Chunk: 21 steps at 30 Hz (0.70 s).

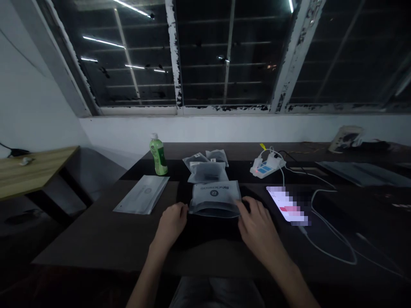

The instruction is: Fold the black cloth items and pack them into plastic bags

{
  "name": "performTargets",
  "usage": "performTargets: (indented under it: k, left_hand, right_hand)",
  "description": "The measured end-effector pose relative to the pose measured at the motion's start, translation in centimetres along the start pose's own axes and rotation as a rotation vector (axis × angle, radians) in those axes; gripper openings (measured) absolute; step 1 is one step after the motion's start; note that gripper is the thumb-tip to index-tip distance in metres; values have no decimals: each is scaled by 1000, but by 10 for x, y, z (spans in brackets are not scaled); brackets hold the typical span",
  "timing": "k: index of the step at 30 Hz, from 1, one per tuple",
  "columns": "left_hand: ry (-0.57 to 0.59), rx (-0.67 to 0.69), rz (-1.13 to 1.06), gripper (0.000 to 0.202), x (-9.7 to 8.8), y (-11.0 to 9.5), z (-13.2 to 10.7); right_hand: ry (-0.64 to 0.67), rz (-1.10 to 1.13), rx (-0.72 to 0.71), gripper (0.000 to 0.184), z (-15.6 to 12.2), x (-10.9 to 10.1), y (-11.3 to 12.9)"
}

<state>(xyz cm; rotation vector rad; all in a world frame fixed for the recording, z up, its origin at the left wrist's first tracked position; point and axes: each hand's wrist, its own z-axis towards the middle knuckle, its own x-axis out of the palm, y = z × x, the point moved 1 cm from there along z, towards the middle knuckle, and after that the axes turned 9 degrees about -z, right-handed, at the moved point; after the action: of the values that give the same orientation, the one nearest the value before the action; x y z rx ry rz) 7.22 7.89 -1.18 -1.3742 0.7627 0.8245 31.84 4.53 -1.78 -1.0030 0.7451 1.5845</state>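
A grey plastic pouch (215, 197) with a round logo lies on the dark table (105, 235) right in front of me. My left hand (171, 222) pinches the pouch's near left corner with curled fingers. My right hand (257, 222) grips the near right corner, fingers bent over the edge. The pouch's open end faces me and bulges a little. Behind it sits a small pile of similar pouches (206, 167) holding dark items.
A flat grey pouch (143, 193) lies to the left, near a green bottle (158, 155). To the right are a lit phone (289, 205) with a white cable (334, 239), a white power strip (267, 166) and a wooden side table (32, 171) at far left.
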Motion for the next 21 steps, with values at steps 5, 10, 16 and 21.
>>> performTargets:
  k: [5, 10, 16, 21]
  left_hand:
    - [38, -37, -109, 31, 8, 3, 9]
    - [108, 37, -316, 37, 7, -1, 7]
    - [104, 56, -496, 44, 9, -4, 0]
    - [78, 62, -553, 41, 12, -5, -5]
  right_hand:
    - [-18, 125, -236, 37, 7, 1, 64]
    - [-87, 121, -294, 24, 22, 10, 93]
    - [-287, 56, -324, 20, 19, 15, 92]
    - [-336, -46, -529, 22, 19, 7, 84]
